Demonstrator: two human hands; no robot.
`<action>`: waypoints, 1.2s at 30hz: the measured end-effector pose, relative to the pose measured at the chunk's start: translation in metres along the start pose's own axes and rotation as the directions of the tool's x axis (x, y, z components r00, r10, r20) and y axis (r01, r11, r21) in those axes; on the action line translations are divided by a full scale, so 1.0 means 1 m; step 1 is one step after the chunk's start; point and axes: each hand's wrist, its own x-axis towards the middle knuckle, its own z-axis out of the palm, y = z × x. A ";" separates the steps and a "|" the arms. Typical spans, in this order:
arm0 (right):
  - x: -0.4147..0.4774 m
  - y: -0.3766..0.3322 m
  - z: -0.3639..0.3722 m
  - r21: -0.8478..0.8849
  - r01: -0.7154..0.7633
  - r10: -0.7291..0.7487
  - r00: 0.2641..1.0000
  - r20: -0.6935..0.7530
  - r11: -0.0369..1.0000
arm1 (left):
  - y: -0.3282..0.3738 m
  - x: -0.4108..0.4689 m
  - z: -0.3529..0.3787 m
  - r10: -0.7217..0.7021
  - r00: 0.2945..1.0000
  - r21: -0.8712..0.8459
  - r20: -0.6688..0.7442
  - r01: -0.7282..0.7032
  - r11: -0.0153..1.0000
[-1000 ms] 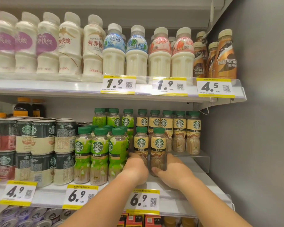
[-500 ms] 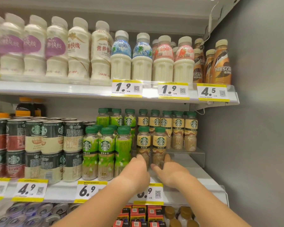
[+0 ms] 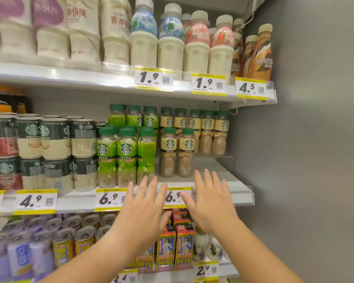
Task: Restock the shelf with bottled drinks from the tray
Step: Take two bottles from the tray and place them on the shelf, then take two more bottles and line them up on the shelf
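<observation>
Two tan-labelled coffee bottles with green caps [image 3: 177, 153] stand side by side at the front of the middle shelf [image 3: 229, 183], ahead of a row of the same kind [image 3: 206, 131]. Green-labelled bottles [image 3: 126, 156] stand just left of them. My left hand [image 3: 144, 209] and my right hand [image 3: 209, 201] hover in front of the shelf edge, below the two bottles, fingers spread and holding nothing. No tray is in view.
Stacked coffee cans [image 3: 49, 152] fill the middle shelf's left. White milk bottles [image 3: 170, 41] and brown coffee bottles [image 3: 260, 54] line the top shelf. Cans [image 3: 65, 244] and cartons [image 3: 175, 248] sit on the lower shelf. A grey wall [image 3: 315, 139] closes the right side.
Both hands let go of the two front tan bottles and drew back toward me, opening with fingers spread. The bottles stay standing on the shelf.
</observation>
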 end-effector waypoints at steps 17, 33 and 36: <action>-0.224 -0.050 0.130 -0.108 -0.031 0.042 0.994 0.100 0.994 | 0.005 -0.180 0.153 0.184 0.979 -0.231 0.092 -0.158 0.960; -0.414 -0.002 0.332 0.050 -0.184 0.112 0.766 0.633 0.982 | 0.099 -0.405 0.321 0.067 0.729 -0.383 0.681 0.277 0.881; -0.421 -0.001 0.354 0.148 -0.388 0.180 0.690 0.701 0.910 | 0.114 -0.413 0.343 -0.075 0.596 -0.427 0.799 0.652 0.627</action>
